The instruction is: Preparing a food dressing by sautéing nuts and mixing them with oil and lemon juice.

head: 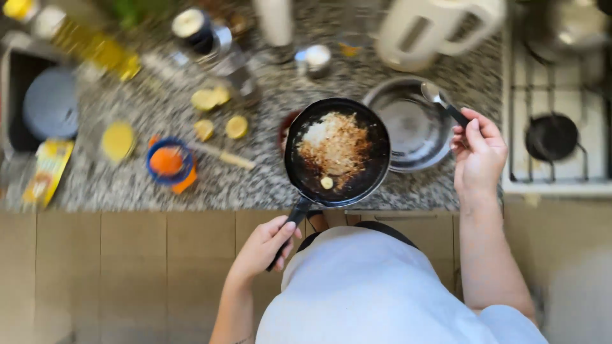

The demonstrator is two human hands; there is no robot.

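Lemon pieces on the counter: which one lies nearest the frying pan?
The round lemon slice, rightmost of the group, lies nearest the frying pan; the other pieces sit further left.

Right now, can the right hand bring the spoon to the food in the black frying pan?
Probably yes. The right hand holds the spoon over the steel bowl, just beside the frying pan, with nothing between them.

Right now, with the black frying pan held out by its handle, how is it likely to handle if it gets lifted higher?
The frying pan probably feels front-heavy: the left hand grips only the far end of its long handle. It looks rigid, so it should not flex. The loose browned food inside may slide or spill if the pan tilts.
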